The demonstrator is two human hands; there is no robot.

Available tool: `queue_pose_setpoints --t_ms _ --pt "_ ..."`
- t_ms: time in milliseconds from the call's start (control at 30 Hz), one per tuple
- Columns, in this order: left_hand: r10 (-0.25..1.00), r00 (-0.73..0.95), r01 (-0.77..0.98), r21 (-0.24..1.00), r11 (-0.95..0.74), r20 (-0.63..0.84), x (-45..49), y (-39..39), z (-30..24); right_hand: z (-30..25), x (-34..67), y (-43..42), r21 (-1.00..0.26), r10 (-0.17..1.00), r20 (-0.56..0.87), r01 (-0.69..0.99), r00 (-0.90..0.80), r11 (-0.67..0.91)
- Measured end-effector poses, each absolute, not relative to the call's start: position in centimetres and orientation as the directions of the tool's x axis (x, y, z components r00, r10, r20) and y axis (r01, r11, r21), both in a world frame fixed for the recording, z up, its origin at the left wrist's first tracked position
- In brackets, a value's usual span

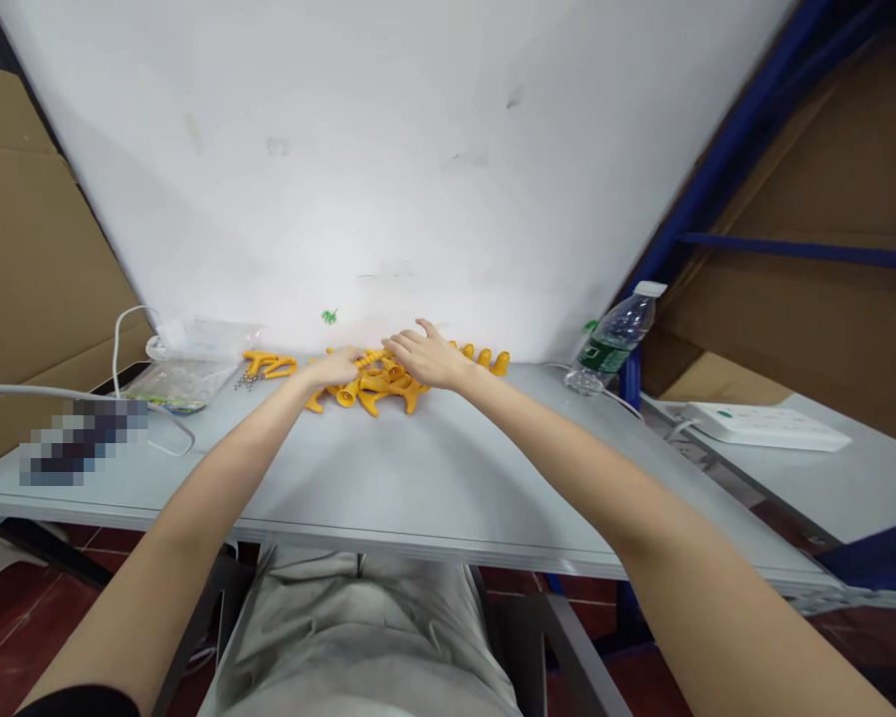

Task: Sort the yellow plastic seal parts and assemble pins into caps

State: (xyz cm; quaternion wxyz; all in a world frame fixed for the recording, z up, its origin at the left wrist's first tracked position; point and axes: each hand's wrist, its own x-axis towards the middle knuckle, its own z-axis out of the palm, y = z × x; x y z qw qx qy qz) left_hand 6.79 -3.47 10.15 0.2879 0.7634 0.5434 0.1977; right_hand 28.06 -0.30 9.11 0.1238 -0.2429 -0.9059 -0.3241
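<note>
Parts point(374, 381) heaped near the far edge of the surface point(448, 478), my left hand point(338, 368) at them, right hand point(431, 358) seemingly over them, grips I cannot tell.

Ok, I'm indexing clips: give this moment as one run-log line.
left hand: at yellow parts | right hand: same | grips: unclear | bottle: right side

hands: 2 in total, left hand point(338, 369) 1, right hand point(430, 357) 1
central yellow pieces point(374, 383): several; overlapping and partly covered, exact count cannot be determined
upright yellow pieces point(485, 358), row at right: at least 3
yellow pieces at left point(270, 364): apparently 2
small metal pieces point(250, 380): several; too small to count
bottle point(618, 339): 1
power strip point(769, 426): 1
clear plastic bags point(183, 383): at least 1
counter point(433, 488): 1
</note>
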Motion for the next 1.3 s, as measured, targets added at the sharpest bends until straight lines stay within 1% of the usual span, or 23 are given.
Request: queue_pose_setpoints --t_ms 67,133,200,300,433,600,733,867,967,1133,1300 --pt "0.949 0.275 0.799 0.513 -0.315 0.154 7.2 -3.3 9.4 8.8 28.0 -0.3 0.504 0.419 0.386 0.569 -0.822 0.650" --pt "0.910 0.264 0.840 0.386 -0.380 0.320 7.8 -3.3 8.5 8.5 27.7 -0.4 0.467 0.470 0.427 0.633 -0.773 0.618" --pt "0.853 0.268 0.858 0.292 -0.423 0.448 8.4 -3.4 7.5 8.2 27.4 -0.6 0.413 0.509 0.483 0.698 -0.712 0.585" --pt "0.786 0.256 0.867 0.226 -0.443 0.562 9.0 -3.7 5.8 7.7 26.8 -1.0 0.323 0.556 0.552 0.774 -0.622 0.545" --pt "0.737 0.177 0.877 0.235 -0.419 0.652 8.9 -3.9 3.6 6.6 25.6 -1.5 0.198 0.560 0.645 0.822 -0.520 0.534" --pt "0.742 0.146 0.875 0.264 -0.405 0.654 7.8 -3.9 2.2 4.3 24.1 -1.7 0.112 0.567 0.680 0.831 -0.464 0.546" --pt "0.750 0.201 0.867 0.242 -0.436 0.630 7.2 -4.0 2.0 2.4 24.1 -2.0 0.065 0.563 0.689 0.813 -0.456 0.579" --pt "0.748 0.265 0.845 0.227 -0.484 0.609 7.2 -3.9 1.8 1.6 24.8 -2.5 0.059 0.545 0.657 0.756 -0.521 0.652" --pt "0.743 0.304 0.817 0.238 -0.525 0.596 7.1 -3.7 1.6 1.5 25.1 -2.6 0.047 0.538 0.656 0.740 -0.530 0.671" --pt "0.767 0.338 0.779 0.295 -0.553 0.546 7.2 -3.6 1.5 1.4 25.2 -2.3 0.039 0.569 0.649 0.769 -0.505 0.638" --pt "0.789 0.302 0.762 0.363 -0.537 0.535 7.3 -3.6 1.4 1.1 25.5 -1.7 0.043 0.600 0.634 0.797 -0.488 0.603"
